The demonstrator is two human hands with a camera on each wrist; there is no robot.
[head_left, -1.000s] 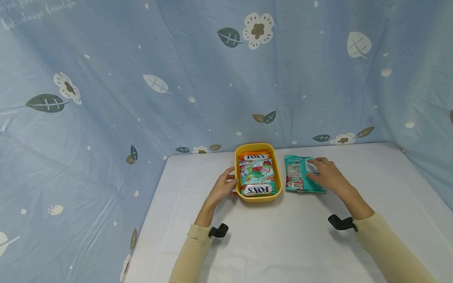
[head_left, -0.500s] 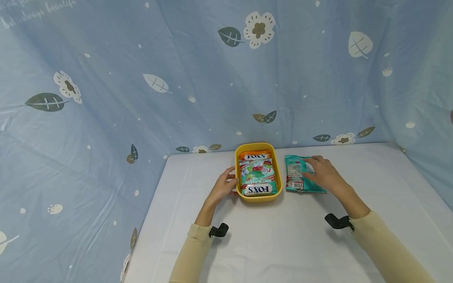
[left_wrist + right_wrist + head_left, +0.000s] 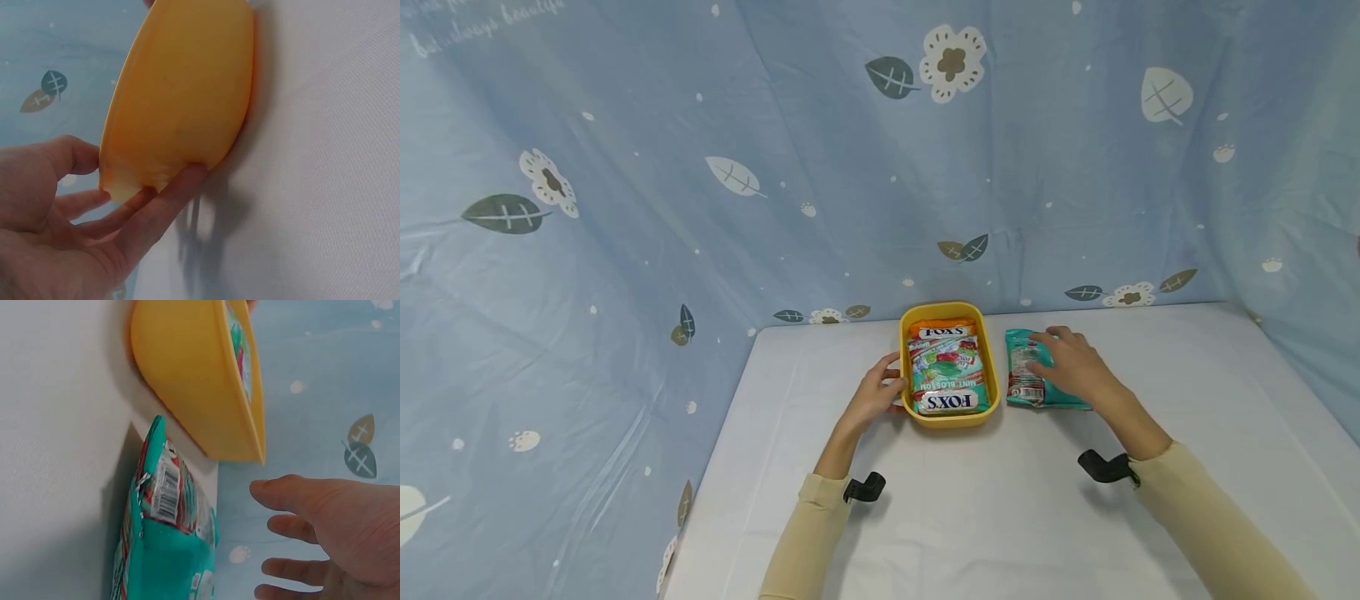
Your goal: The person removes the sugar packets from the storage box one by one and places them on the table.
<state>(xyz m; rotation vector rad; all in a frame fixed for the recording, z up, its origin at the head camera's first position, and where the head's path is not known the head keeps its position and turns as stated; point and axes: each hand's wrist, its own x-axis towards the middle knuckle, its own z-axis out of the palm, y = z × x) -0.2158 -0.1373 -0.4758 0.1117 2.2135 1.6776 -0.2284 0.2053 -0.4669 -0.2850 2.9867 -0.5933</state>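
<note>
A yellow plastic basket (image 3: 950, 422) stands at the back of the white table. Inside lie a teal Fox's candy bag (image 3: 946, 367) printed "Mint Blossom" and, partly under it, an orange Fox's bag (image 3: 942, 328). My left hand (image 3: 872, 392) touches the basket's left side; in the left wrist view its fairly straight fingers (image 3: 144, 219) rest against the outer wall, thumb at the rim. To the right of the basket, another teal candy bag (image 3: 1026, 387) lies with its barcode side up. Above that bag is my right hand (image 3: 1078, 364), fingers spread and holding nothing.
A white cloth (image 3: 985, 508) covers the table. Behind it and at the left hangs a blue curtain (image 3: 820, 250) with leaf and flower prints. Each wrist wears a black camera mount, one at the left (image 3: 865, 487), one at the right (image 3: 1105, 467).
My right hand has drifted left over the teal bag, which stays where it was. The left hand and the basket have hardly moved.
</note>
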